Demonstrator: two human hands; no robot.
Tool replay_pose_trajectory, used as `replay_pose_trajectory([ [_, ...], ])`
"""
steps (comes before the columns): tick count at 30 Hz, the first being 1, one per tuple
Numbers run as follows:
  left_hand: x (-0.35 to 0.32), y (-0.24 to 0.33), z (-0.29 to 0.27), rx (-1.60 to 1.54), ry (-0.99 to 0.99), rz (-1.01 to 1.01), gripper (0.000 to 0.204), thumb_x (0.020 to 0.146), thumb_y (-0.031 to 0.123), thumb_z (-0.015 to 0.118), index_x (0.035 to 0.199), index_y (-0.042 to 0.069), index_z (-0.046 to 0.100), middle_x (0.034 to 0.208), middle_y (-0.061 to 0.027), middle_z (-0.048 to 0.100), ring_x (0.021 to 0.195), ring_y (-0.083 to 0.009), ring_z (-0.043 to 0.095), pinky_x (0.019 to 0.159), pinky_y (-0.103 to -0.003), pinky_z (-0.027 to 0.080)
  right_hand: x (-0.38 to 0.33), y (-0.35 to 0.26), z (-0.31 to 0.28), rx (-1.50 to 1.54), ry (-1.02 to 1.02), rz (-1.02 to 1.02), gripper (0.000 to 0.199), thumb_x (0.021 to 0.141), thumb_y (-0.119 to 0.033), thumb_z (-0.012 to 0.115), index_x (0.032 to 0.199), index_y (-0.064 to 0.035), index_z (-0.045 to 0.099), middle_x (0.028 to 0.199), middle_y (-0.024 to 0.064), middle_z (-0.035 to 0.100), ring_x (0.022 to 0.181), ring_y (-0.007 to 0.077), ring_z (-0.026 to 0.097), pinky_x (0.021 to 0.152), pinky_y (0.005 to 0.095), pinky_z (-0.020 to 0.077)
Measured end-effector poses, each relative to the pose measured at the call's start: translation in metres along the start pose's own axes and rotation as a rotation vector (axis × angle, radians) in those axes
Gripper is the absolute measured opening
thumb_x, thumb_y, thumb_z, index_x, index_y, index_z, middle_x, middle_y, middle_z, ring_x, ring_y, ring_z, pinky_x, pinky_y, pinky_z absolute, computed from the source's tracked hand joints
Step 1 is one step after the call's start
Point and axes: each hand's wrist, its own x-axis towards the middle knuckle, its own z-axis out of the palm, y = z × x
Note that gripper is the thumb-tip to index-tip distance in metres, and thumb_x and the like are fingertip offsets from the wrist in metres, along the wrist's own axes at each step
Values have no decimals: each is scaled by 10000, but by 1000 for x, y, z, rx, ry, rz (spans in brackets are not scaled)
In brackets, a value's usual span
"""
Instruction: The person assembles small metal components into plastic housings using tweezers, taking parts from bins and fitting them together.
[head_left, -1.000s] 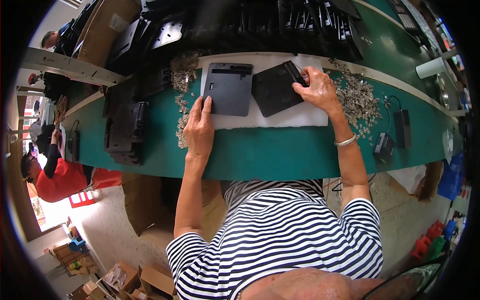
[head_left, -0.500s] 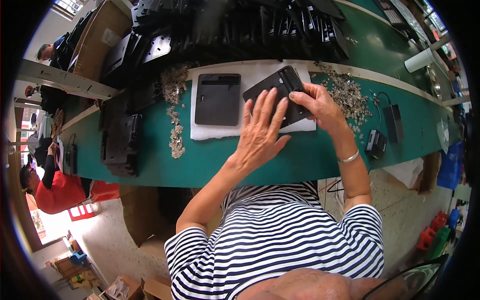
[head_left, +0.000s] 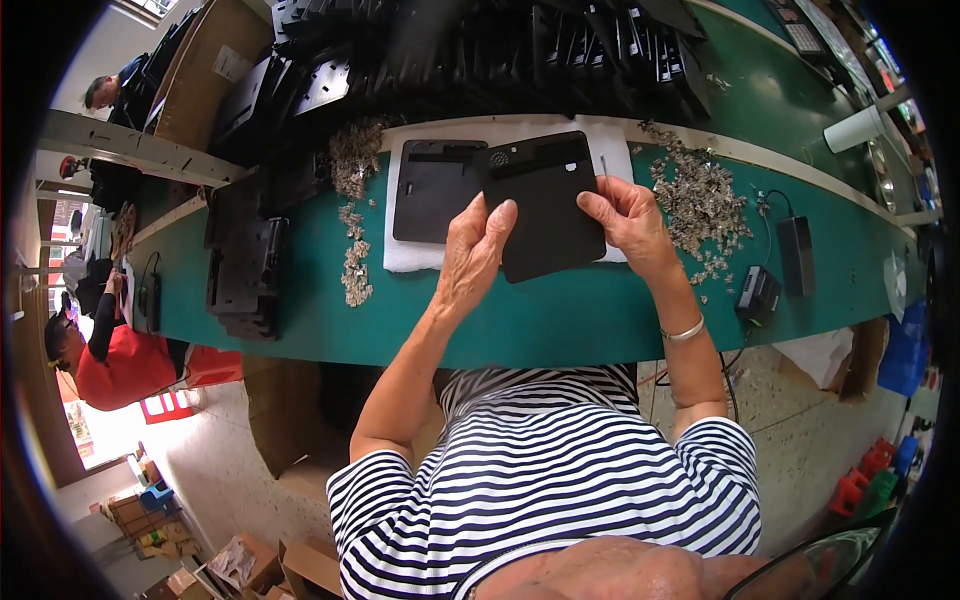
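Green bench [head_left: 560, 320]: both hands [head_left: 470, 255] on black panel [head_left: 548, 205].

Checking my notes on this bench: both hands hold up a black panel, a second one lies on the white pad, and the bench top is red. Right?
Not quite: the bench top is green, as the head view shows. Both the left hand and right hand do hold the black panel, and the second panel lies on the white pad.

Brown cardboard boxes [head_left: 250, 565] sit open on the floor at lower left; a large brown carton [head_left: 205, 70] stands behind the green bench
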Motion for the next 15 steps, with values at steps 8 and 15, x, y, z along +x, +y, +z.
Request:
replay_pose_trajectory([
  [8, 20, -34, -68, 1309, 371, 422, 606, 857, 350, 670, 1304, -20, 495, 1338, -258, 455, 1267, -417, 409, 1016, -521, 355, 33, 54, -30, -325, 214, -1, 383, 897, -203, 683, 638, -33, 457, 552, -44, 430, 523, 58, 358, 467, 266, 320],
  [15, 15, -32, -63, 1393, 408, 285, 720, 795, 457, 715, 1298, -17, 516, 1254, -228, 517, 1168, -380, 458, 991, -514, 339, 27, 41, -12, -874, 348, -178, 293, 854, -239, 703, 933, 24, 601, 567, 125, 571, 502, 254, 582, 509, 357, 456],
])
